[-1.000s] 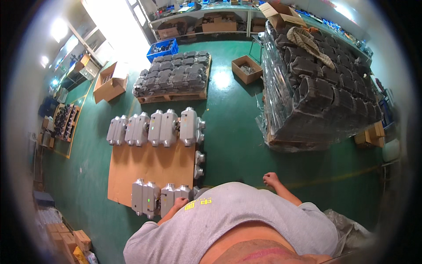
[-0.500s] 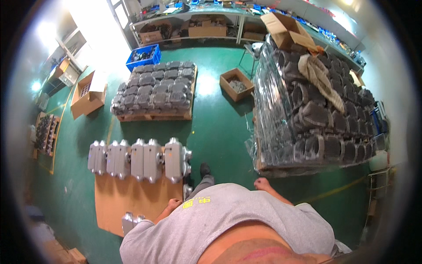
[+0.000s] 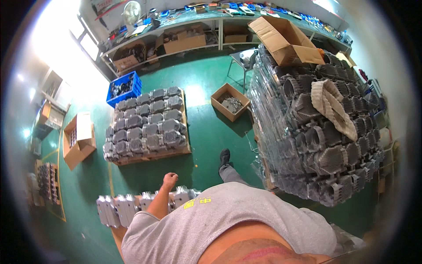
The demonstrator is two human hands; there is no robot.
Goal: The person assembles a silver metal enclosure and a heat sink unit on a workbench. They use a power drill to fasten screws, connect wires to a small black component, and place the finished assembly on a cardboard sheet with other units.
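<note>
My left hand [image 3: 170, 180] is held out in front of me with its fingers curled in, and no object shows in it. It is just past the row of silver-grey metal housings [image 3: 127, 210] standing beside me on the left, and touches none of them. Beyond it, a low pallet [image 3: 154, 158] carries rows of dark grey finned castings [image 3: 145, 125]. My right hand does not show; its arm is hidden past my grey shirt.
On the right, a tall stack of finned castings [image 3: 332, 160] has clear film down one side and a cloth [image 3: 334, 108] on it. An open carton [image 3: 285, 39] tops it. A small box [image 3: 229, 103], a blue crate [image 3: 124, 90] and another carton [image 3: 80, 140] stand on the green floor [image 3: 206, 169].
I have stepped forward, so the pallet and stack are nearer and the housings row is lower in view. My left hand has swung forward; my right hand has left the view.
</note>
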